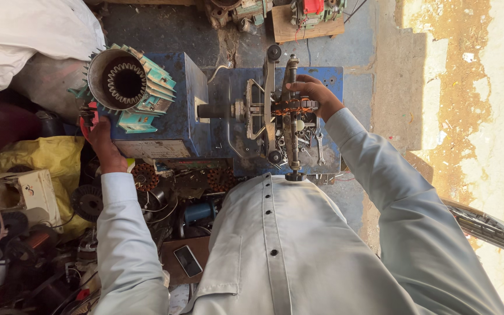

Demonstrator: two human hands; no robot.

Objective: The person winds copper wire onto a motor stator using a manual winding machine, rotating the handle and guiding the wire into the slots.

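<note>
The person stands over a blue counter [333, 79] crowded with metal parts, both arms in pale sleeves stretched out ahead. The right hand [313, 92] rests on top of a metal winding frame [281, 111], fingers curled down over a bundle of copper wire [290, 106] wound across the frame's middle; the wire lies directly under the fingertips and touches them, though I cannot tell whether the fingers pinch it or only press on it. The frame stands upright on a shaft that runs left toward a blue box [176, 111]. Well apart on the other side, the left hand [97, 131] reaches to the box's left edge, closed around a small red handle [87, 114] just below a ribbed teal motor casing [129, 84] that lies on its side with its round toothed opening facing up. A spanner [320, 149] and loose bolts lie on the counter right below the frame, close to the right wrist. Nearer the person's body, below the box, sit copper-wound parts, a blue can [196, 211] and a phone [188, 261] on a scrap of board. To the far left lie a yellow bag [42, 154] and a white sack [24, 35].
</note>
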